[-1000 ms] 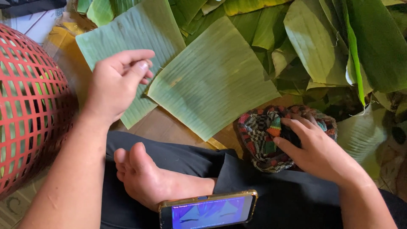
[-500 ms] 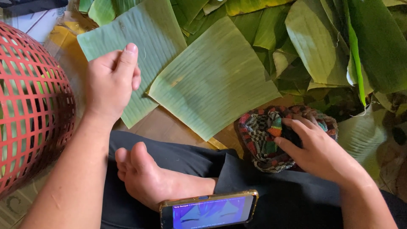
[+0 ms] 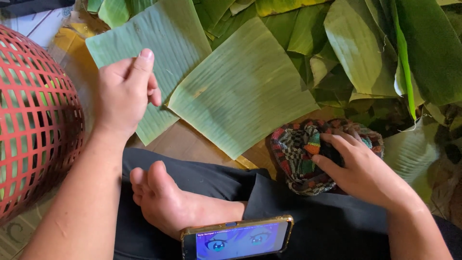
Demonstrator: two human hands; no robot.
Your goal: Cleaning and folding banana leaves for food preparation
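My left hand (image 3: 124,91) hovers loosely curled, empty, above the cut leaf (image 3: 159,53); right hand (image 3: 358,166) grips the cloth (image 3: 298,154) and could smear or tear the square leaf (image 3: 240,89) just beyond its fingertips

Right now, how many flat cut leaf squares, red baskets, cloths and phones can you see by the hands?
Flat cut banana leaf pieces: 2, the other under the left hand
Red basket: 1
Patterned cloth: 1, under the right hand
Phone: 1
Total: 5
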